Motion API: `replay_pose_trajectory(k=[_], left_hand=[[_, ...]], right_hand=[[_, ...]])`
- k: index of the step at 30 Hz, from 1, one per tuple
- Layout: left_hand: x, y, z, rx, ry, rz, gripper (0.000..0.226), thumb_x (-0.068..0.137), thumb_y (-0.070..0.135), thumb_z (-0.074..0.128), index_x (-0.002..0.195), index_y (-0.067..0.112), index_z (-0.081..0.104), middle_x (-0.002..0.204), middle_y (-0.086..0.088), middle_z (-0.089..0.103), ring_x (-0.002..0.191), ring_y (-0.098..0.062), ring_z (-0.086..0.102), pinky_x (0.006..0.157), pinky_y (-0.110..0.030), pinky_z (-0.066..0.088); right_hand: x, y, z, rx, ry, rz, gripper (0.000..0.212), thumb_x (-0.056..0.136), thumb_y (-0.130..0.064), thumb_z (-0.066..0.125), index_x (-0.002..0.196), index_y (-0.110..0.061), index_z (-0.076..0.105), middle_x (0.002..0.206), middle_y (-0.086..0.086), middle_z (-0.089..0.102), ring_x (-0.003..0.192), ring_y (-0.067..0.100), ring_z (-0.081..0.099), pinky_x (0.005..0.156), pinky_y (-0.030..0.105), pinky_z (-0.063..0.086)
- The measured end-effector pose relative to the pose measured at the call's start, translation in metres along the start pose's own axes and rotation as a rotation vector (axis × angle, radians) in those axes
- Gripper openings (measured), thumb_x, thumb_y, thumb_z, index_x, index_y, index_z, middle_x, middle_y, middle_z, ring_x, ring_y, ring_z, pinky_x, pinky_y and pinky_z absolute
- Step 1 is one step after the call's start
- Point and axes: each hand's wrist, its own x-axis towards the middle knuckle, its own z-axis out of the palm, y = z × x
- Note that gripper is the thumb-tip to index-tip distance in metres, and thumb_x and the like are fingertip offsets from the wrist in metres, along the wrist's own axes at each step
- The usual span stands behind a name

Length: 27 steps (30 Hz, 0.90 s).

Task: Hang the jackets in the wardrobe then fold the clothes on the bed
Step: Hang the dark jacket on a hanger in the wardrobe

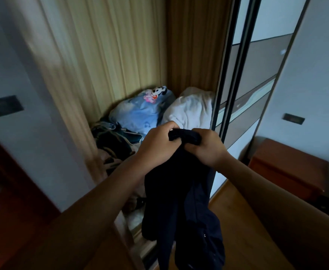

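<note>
Before the open wardrobe [132,55], both hands hold a dark navy jacket [181,201] by its top edge: the left hand [156,145] and right hand [208,147] each curl tight round the bunched collar (side by side, nearly touching). Its body hangs down between the forearms. Inside lie a blue bundle [140,112] and a white one [191,110].

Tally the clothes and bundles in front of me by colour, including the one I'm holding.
Navy: 1, the garment gripped by the left hand and right hand.
Light blue: 1, the printed bundle.
White: 1, the crumpled bundle.
Total: 3; the dim heap at the wardrobe's lower left is too dark to count.
</note>
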Motion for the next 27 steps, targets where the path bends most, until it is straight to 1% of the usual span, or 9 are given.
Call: replay_pose_trajectory(k=[6,8,11,14,16,19,22,24,27], left_hand=[[0.060,-0.035,0.023,0.260,-0.004,0.040,0.013,0.085,0.012,0.060,0.097,0.016,0.063,0.091,-0.005,0.053,0.089,-0.029,0.058,0.075,-0.041,0.046],[0.078,-0.045,0.033,0.298,-0.002,0.019,0.008,0.086,0.010,0.058,0.090,0.017,0.060,0.090,-0.007,0.058,0.088,-0.032,0.060,0.073,-0.043,0.047],[0.108,-0.057,0.044,0.322,0.028,-0.055,0.026,0.086,0.008,0.059,0.074,0.026,0.045,0.075,0.001,0.056,0.080,-0.031,0.060,0.065,-0.036,0.039],[0.135,-0.063,0.052,0.285,0.057,-0.135,0.030,0.085,0.005,0.059,0.073,0.030,0.047,0.073,0.004,0.058,0.077,-0.025,0.061,0.065,-0.032,0.035],[0.151,-0.065,0.055,0.295,0.093,-0.198,0.026,0.085,0.005,0.059,0.076,0.028,0.050,0.078,0.000,0.063,0.081,-0.025,0.063,0.067,-0.033,0.040],[0.168,-0.070,0.049,0.291,0.182,-0.277,0.019,0.086,0.000,0.056,0.081,0.019,0.054,0.087,-0.003,0.066,0.087,-0.023,0.063,0.075,-0.033,0.045],[0.176,-0.070,0.035,0.304,0.279,-0.329,0.015,0.084,-0.005,0.055,0.082,0.008,0.062,0.083,-0.002,0.065,0.081,-0.014,0.058,0.069,-0.022,0.043],[0.177,-0.066,0.024,0.330,0.346,-0.368,0.018,0.085,-0.003,0.055,0.086,0.013,0.064,0.082,0.005,0.062,0.080,-0.007,0.056,0.065,-0.008,0.038],[0.176,-0.061,0.006,0.363,0.434,-0.404,0.019,0.083,0.000,0.054,0.088,0.012,0.068,0.085,0.000,0.068,0.081,-0.012,0.061,0.070,-0.021,0.046]], right_hand=[[0.082,0.039,0.020,-0.001,-0.132,-0.127,0.029,0.069,-0.027,0.070,0.058,-0.024,0.043,0.056,-0.006,0.048,0.056,0.007,0.047,0.056,0.025,0.034],[0.107,0.056,0.030,-0.041,-0.178,-0.179,0.037,0.075,-0.023,0.075,0.058,-0.026,0.042,0.057,-0.008,0.048,0.060,0.016,0.050,0.060,0.032,0.034],[0.146,0.083,0.038,-0.114,-0.265,-0.249,0.040,0.080,-0.034,0.076,0.063,-0.030,0.040,0.061,-0.011,0.048,0.068,0.022,0.058,0.062,0.032,0.034],[0.171,0.115,0.042,-0.086,-0.339,-0.228,0.043,0.074,-0.062,0.071,0.075,-0.034,0.039,0.068,-0.014,0.053,0.064,0.009,0.053,0.058,0.028,0.036],[0.179,0.138,0.048,0.056,-0.348,-0.169,0.049,0.065,-0.071,0.068,0.090,-0.041,0.039,0.077,-0.017,0.058,0.068,-0.003,0.056,0.059,0.015,0.038],[0.178,0.174,0.068,0.328,-0.312,-0.140,0.064,0.065,-0.061,0.075,0.117,-0.041,0.044,0.101,-0.020,0.061,0.093,-0.013,0.058,0.076,0.004,0.040],[0.165,0.215,0.103,0.382,-0.390,-0.072,0.068,0.072,-0.044,0.084,0.128,-0.019,0.052,0.112,-0.005,0.061,0.103,0.003,0.059,0.088,0.021,0.046],[0.157,0.233,0.126,0.326,-0.525,0.026,0.050,0.077,-0.036,0.085,0.117,-0.017,0.061,0.101,-0.004,0.066,0.094,0.010,0.062,0.078,0.027,0.047],[0.148,0.244,0.154,0.257,-0.837,0.017,0.028,0.077,-0.032,0.086,0.097,-0.026,0.068,0.079,-0.013,0.069,0.088,0.015,0.067,0.071,0.020,0.053]])
